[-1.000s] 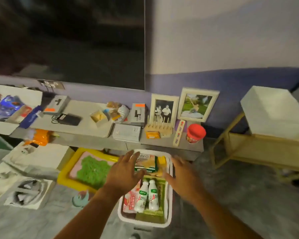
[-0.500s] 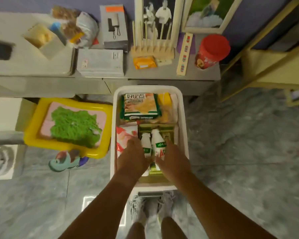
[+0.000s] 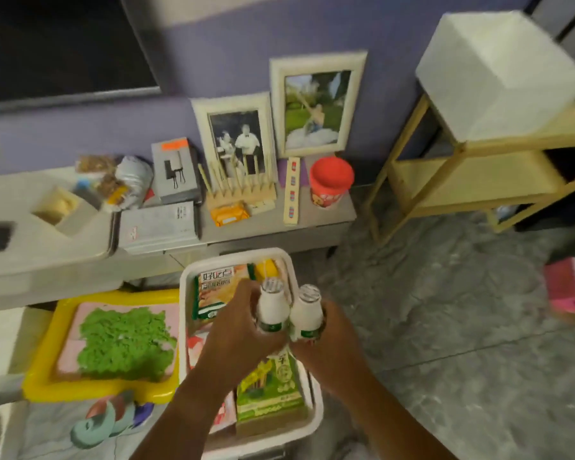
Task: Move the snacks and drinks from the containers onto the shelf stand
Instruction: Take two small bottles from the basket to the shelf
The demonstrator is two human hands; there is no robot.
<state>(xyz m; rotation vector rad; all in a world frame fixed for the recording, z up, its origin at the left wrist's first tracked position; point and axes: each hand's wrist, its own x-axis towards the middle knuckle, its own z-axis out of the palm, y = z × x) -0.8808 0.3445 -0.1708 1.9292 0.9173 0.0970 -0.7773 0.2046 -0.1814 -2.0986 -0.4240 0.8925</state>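
A white basket (image 3: 316, 410) stands on the floor in front of me. In it lie a green cracker pack (image 3: 213, 290), a green box (image 3: 273, 390) and a pink-red packet, partly hidden by my arms. My left hand (image 3: 236, 336) grips a small white drink bottle (image 3: 273, 307) with a foil cap. My right hand (image 3: 332, 343) holds a second white bottle (image 3: 307, 313) just like it. Both bottles are upright, touching each other, lifted above the basket. The wooden shelf stand (image 3: 458, 180) is at the upper right.
A white block (image 3: 498, 74) sits on top of the shelf stand. Behind the basket a low grey bench (image 3: 329, 224) carries photo frames, a red cup (image 3: 331, 182), boxes and a wooden rack. A yellow tray (image 3: 40, 373) with green material lies left. Something pink (image 3: 568, 287) lies on the floor at right.
Both hands closed on the two white bottles in the basket and lifted them out. The view has tilted up and to the right, toward the shelf stand.
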